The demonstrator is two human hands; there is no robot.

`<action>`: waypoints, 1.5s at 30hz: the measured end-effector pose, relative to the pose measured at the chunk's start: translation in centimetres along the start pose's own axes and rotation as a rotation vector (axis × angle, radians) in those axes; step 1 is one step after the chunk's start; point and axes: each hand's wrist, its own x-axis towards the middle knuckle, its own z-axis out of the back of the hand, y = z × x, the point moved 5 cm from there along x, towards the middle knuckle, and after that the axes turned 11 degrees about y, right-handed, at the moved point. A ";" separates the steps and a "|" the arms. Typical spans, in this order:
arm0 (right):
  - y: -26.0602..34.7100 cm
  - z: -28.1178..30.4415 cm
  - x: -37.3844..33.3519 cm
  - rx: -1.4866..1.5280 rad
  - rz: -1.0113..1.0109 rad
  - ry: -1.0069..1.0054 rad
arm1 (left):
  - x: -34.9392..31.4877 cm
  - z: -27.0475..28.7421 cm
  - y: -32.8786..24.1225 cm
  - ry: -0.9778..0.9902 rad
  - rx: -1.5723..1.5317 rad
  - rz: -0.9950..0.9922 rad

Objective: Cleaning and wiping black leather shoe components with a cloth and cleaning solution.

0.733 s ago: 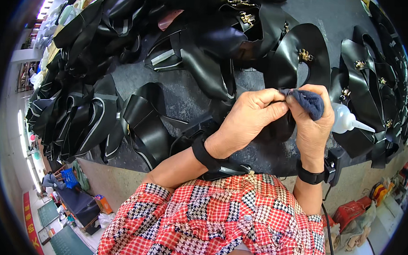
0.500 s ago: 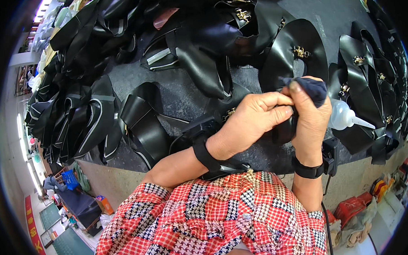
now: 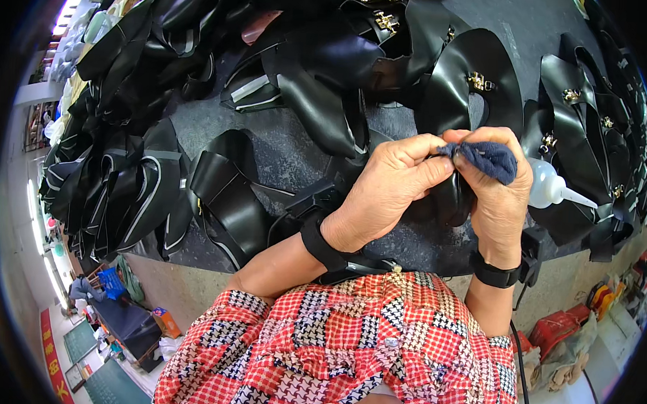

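Observation:
Over the table's near right part, both my hands pinch a small dark navy cloth [image 3: 492, 162]. The fingertips of my left hand [image 3: 390, 181] are closed on its twisted left end. My right hand [image 3: 500, 201] has its thumb and fingers closed on the cloth, whose bunched part bulges out over that thumb. Just beyond and under the hands lies a glossy black leather piece [image 3: 449, 85] with a gold buckle [image 3: 479, 82]. A translucent squeeze bottle [image 3: 547, 185] with a pointed nozzle shows beside my right hand; its base is hidden.
Many black leather pieces [image 3: 231, 188] cover the dark tabletop [image 3: 400, 244], with heaps at the left and back. More pieces with gold fittings [image 3: 571, 94] hang toward the right edge. A cable [image 3: 521, 365] runs down by my right arm. A red container [image 3: 554, 331] stands below at right.
The right hand has turned and shifted slightly right and down, bringing more of the cloth into sight. My left fingers have moved onto the cloth's twisted end.

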 end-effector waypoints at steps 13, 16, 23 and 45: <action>-1.2 2.1 -0.5 0.364 0.022 -0.370 | 0.2 -0.2 0.7 -0.026 -0.051 0.086; -0.1 1.9 -0.8 0.303 0.095 -0.167 | 0.2 -0.4 0.5 -0.021 -0.058 0.100; 0.2 0.7 -0.4 -0.171 -0.046 0.107 | -0.1 -0.2 -0.3 -0.001 0.006 0.019; -0.5 1.7 -1.2 0.335 -0.012 -0.107 | 0.2 -0.2 1.0 -0.014 0.060 0.090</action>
